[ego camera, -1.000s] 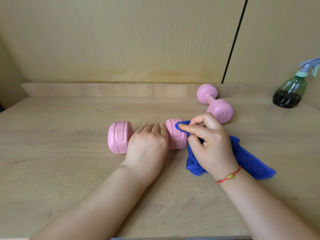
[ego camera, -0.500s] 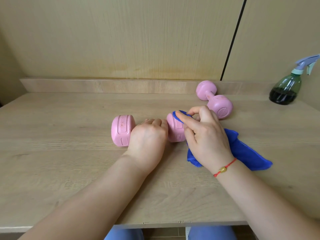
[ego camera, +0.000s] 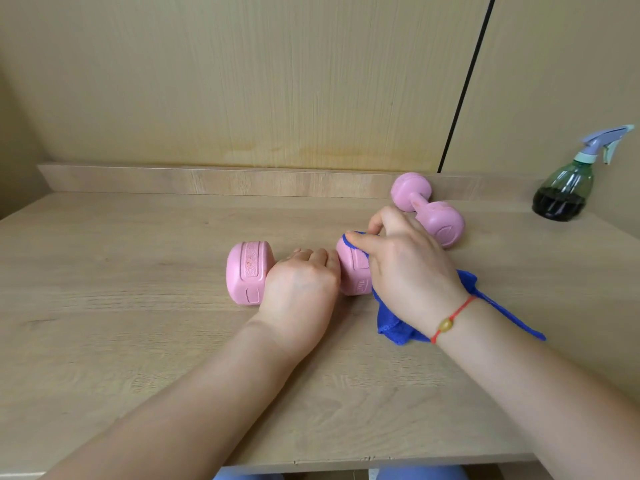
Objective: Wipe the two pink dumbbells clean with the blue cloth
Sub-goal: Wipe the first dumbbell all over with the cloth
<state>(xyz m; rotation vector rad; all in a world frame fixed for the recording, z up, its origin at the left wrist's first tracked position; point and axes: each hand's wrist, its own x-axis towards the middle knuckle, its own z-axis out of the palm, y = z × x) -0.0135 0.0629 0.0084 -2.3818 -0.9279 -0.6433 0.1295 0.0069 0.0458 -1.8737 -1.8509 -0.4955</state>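
Observation:
A pink dumbbell point(ego camera: 246, 271) lies sideways in the middle of the wooden table point(ego camera: 121, 289). My left hand point(ego camera: 300, 289) grips its handle, which is hidden under the fingers. My right hand point(ego camera: 403, 268) holds the blue cloth point(ego camera: 394, 327) and presses it over the top and outer face of the dumbbell's right head point(ego camera: 351, 271). The cloth trails to the right under my wrist. A second pink dumbbell point(ego camera: 429, 209) lies just behind my right hand, near the back ledge.
A green spray bottle point(ego camera: 562, 188) with a lilac trigger stands at the far right against the wall. A low wooden ledge point(ego camera: 207, 180) runs along the back. The table's front edge point(ego camera: 346, 460) is near me.
My right hand has slid the cloth up and over the top of the dumbbell's right head. The left hand keeps its grip on the handle. The camera has tilted a little downward.

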